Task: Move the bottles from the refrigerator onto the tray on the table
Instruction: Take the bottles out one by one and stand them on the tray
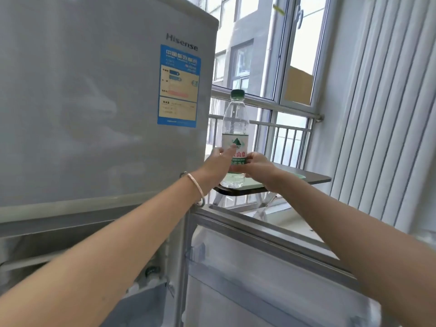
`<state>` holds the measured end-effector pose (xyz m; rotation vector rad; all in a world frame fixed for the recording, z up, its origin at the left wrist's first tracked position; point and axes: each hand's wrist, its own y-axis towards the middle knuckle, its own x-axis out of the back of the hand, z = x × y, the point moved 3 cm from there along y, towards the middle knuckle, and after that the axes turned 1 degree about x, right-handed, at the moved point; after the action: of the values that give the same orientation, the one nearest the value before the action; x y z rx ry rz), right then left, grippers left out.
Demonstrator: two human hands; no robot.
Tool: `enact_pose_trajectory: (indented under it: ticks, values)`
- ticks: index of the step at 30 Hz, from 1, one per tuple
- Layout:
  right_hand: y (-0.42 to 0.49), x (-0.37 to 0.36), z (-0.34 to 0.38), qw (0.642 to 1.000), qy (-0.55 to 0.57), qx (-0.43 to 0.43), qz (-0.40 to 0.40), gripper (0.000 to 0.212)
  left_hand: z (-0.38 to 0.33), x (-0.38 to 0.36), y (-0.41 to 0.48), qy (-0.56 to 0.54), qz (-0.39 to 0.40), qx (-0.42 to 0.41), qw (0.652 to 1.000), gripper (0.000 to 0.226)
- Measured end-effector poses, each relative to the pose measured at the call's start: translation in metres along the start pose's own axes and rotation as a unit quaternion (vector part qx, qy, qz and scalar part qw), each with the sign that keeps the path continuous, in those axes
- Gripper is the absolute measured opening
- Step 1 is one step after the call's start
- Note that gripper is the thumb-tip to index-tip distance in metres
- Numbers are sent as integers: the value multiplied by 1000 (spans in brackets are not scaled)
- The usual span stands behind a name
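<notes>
Both your forearms are bare, no sleeves showing at all. Your left hand (215, 165) has a thin pale bangle (197, 188) looped around the wrist; your right hand (258, 167) wears nothing.

the refrigerator (94, 102) door read "hisense"; its blue sticker (178, 86) bore blurred chinese print; the bottle (234, 140) label showed "山泉".

Bottles you hold: one water bottle (235, 128), upright, green cap.
Your hands on it: two, left hand (218, 165) and right hand (258, 167).
Trays: one pale green tray (253, 184).
Tables: one table (316, 178).
Refrigerators: one refrigerator (94, 102).
Bracelets on your wrist: one bracelet (197, 188).
</notes>
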<state>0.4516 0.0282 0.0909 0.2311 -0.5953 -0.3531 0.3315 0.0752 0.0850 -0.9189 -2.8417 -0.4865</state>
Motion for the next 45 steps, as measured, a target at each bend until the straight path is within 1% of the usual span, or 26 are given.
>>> enact_pose_trajectory:
  ticks: [2, 4, 6, 8, 9, 10, 12, 14, 17, 19, 21, 22, 23, 24, 26, 27, 28, 30, 33, 34, 36, 38, 40, 42, 43, 45]
  values:
    - [24, 2, -10, 1000, 22, 0, -14, 12, 10, -14, 27, -7, 1, -15, 1000, 56]
    - [53, 0, -24, 999, 39, -7, -24, 11, 22, -20, 59, -10, -21, -22, 999, 62]
    - [83, -5, -37, 998, 46, -17, -29, 20, 32, -23, 85, -9, -50, -4, 999, 72]
    - [114, -10, -50, 998, 44, -27, -29, 29, 46, -22, 115, -10, -82, 15, 996, 88]
    - [127, -13, -54, 998, 41, -31, -28, 32, 51, -21, 126, -15, -92, 25, 995, 92]
    - [141, -16, -59, 998, 39, -34, -25, 37, 54, -21, 136, -15, -101, 29, 994, 91]
    - [167, -22, -68, 999, 35, -35, -14, 50, 57, -20, 150, 3, -121, 39, 992, 78]
    - [188, -27, -77, 998, 47, -32, -3, 63, 65, -16, 160, 27, -143, 54, 988, 71]
    - [196, -36, -82, 997, 55, -38, 23, 69, 76, -11, 171, 57, -144, 45, 987, 68]
    - [206, -37, -91, 998, 45, -41, 30, 76, 79, -10, 172, 78, -147, 67, 984, 71]
    - [233, -35, -113, 998, 27, -45, 35, 100, 78, -11, 169, 93, -153, 91, 980, 73]
    - [237, -33, -115, 998, 17, -46, 33, 112, 77, -14, 166, 96, -146, 91, 980, 72]
    - [227, -30, -107, 999, 0, -41, 24, 116, 74, -15, 161, 95, -137, 82, 983, 72]
    - [204, -27, -90, 999, -14, -37, 14, 107, 71, -16, 153, 93, -127, 70, 985, 71]
    - [151, -30, -50, 995, -94, -26, -5, 68, 66, -18, 137, 91, -103, 44, 989, 72]
    - [133, -32, -39, 989, -146, -6, -14, 53, 62, -18, 126, 91, -88, 34, 991, 73]
    - [120, -32, -31, 979, -201, 16, -28, 47, 57, -17, 114, 96, -76, 28, 992, 73]
    - [89, -36, -16, 959, -275, 56, -47, 43, 48, -13, 91, 128, -53, 23, 990, 73]
    - [44, -48, -3, 951, -296, 89, -13, 40, 41, -1, 50, 191, -11, 27, 981, 77]
    - [27, -53, 3, 950, -297, 95, 4, 41, 41, 3, 36, 211, 5, 30, 977, 81]
    - [3, -69, 5, 942, -316, 104, 51, 47, 48, 14, 6, 241, 43, 24, 969, 102]
    - [-10, -94, -3, 921, -368, 94, 90, 64, 71, 27, -18, 274, 87, 29, 957, 118]
    - [-18, -124, -16, 895, -423, 82, 116, 86, 96, 44, -45, 324, 116, 66, 937, 116]
    - [-29, -154, -28, 879, -445, 71, 155, 107, 113, 62, -76, 383, 128, 100, 909, 108]
    - [-35, -170, -35, 877, -443, 54, 178, 114, 122, 72, -92, 423, 140, 120, 887, 105]
    - [-47, -200, -47, 868, -445, 43, 215, 119, 144, 90, -115, 492, 152, 151, 844, 105]
